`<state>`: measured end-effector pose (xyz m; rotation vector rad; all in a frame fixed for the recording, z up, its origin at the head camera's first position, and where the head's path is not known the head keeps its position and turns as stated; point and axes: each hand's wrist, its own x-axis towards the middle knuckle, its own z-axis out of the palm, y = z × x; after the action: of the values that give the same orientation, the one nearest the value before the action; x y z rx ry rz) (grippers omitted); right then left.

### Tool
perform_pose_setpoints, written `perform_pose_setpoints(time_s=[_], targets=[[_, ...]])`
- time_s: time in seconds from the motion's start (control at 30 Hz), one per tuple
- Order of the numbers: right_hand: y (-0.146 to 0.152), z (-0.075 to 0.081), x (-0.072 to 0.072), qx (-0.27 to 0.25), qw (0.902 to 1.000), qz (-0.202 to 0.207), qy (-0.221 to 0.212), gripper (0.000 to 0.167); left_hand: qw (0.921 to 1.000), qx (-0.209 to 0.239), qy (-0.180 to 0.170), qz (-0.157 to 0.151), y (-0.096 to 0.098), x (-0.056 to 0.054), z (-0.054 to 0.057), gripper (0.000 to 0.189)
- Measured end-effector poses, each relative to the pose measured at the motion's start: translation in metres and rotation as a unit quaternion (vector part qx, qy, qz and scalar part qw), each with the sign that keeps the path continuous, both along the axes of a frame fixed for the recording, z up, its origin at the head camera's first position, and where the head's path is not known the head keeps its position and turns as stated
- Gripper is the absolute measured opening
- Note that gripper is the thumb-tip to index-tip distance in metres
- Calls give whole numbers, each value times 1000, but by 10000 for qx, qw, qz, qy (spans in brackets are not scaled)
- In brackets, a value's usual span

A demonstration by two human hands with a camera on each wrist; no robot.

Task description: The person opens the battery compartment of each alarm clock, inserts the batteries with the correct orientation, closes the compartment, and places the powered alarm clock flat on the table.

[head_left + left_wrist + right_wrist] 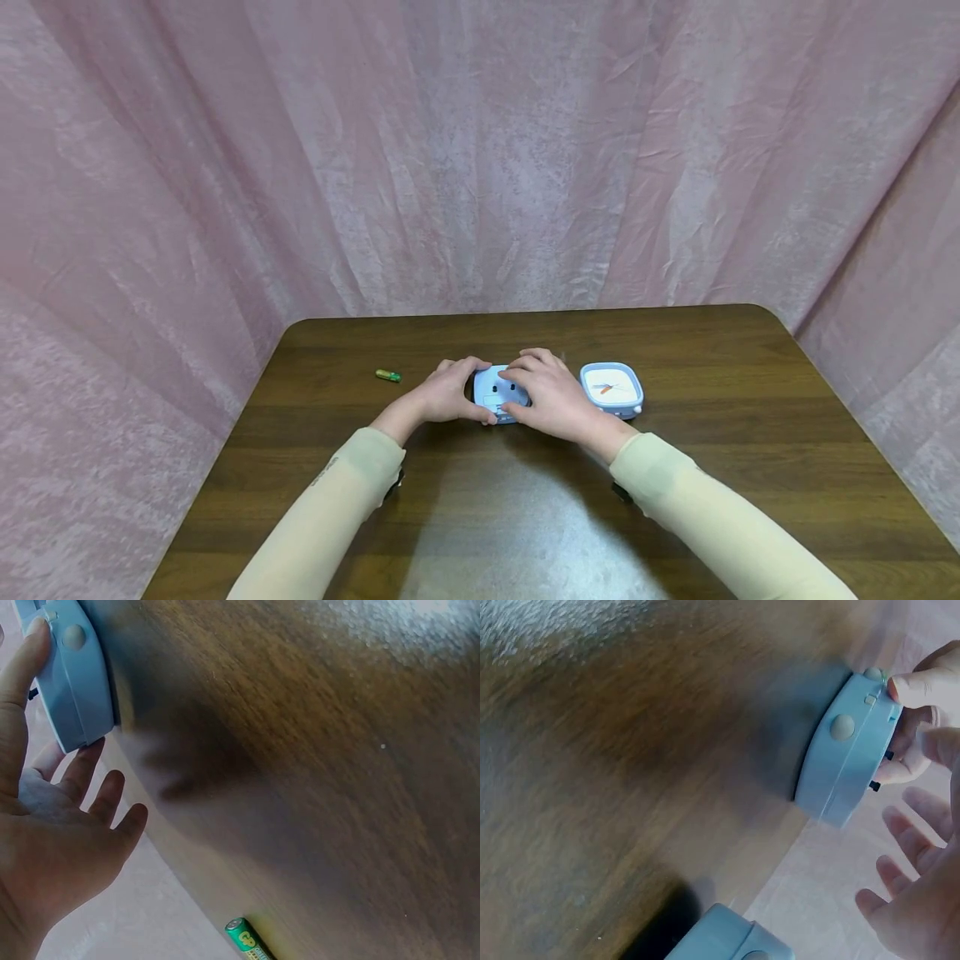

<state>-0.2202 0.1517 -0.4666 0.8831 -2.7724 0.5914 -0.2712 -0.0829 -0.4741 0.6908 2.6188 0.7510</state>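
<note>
A light blue alarm clock (492, 392) lies face down on the table with its back and two black knobs (874, 786) upward. My left hand (448, 392) holds it by its left side, thumb on the near edge and fingers at the far edge. Over the right part of the clock's back hovers my right hand (551, 393), its fingers loosely bent and spread, thumb close to the back. In the right wrist view, round feet or buttons show on the clock's side.
Right of my right hand sits a second light blue clock (611, 388), its white face up. A green battery (387, 376) lies on the table to the left. The brown wooden table (712, 467) ends at pink curtains (480, 167).
</note>
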Motion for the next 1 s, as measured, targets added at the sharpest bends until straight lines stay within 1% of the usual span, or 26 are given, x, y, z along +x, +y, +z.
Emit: perform_pose_setpoints(time_s=[0.2,0.33,0.5,0.7,1.0], targets=[[-5,-1,1,245,9958,370,804,30,10000,30,7,-3,1,0,1,96],[-10,-4,2,367,9914,484,1161,23,10000,35,24,-6,0,1,1,97],[-14,-6,4,505,9877,463,1409,15,10000,37,31,-24,0,1,1,97],[-17,-7,5,634,9844,349,1604,10,10000,48,64,-56,0,1,0,97],[-19,-11,4,593,9793,212,1922,4,10000,58,46,-40,0,1,2,97]])
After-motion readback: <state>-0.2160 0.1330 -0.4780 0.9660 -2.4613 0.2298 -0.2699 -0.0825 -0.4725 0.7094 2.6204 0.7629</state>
